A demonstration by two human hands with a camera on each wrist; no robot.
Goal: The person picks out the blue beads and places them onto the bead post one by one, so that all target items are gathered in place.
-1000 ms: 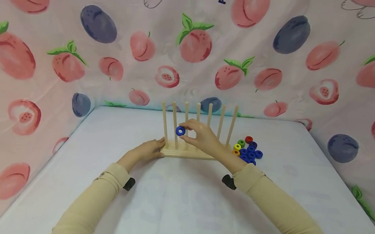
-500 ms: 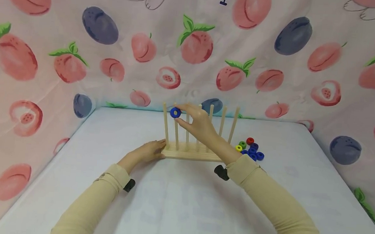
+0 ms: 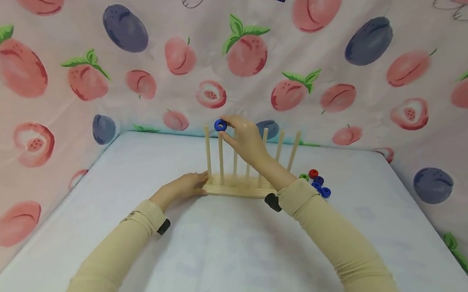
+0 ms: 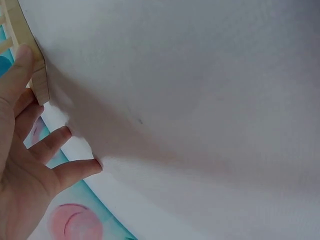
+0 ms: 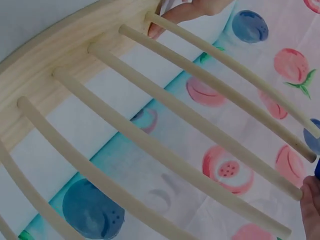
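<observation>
Between thumb and fingers, my right hand (image 3: 247,140) pinches a small blue ring (image 3: 216,127). In the head view the ring overlaps the top of the second peg (image 3: 221,161) from the left on a wooden peg rack (image 3: 235,191). Only a blue sliver of the ring (image 5: 317,171) shows in the right wrist view, close to that peg's tip. My left hand (image 3: 184,186) holds the left end of the rack's base. The left wrist view shows the thumb on one side of the base (image 4: 39,75) and fingers at its end, the others spread. The pegs carry no rings.
Right of the rack, several loose rings lie on the white tabletop (image 3: 219,248), among them a red ring (image 3: 314,171), a green ring (image 3: 302,176) and a blue ring (image 3: 325,196). My right forearm hides part of that group. A fruit-patterned cloth (image 3: 139,109) hangs behind.
My right hand has lifted the blue ring from partway down the pegs to the height of the second peg's tip, moving slightly left. The left hand stays on the base.
</observation>
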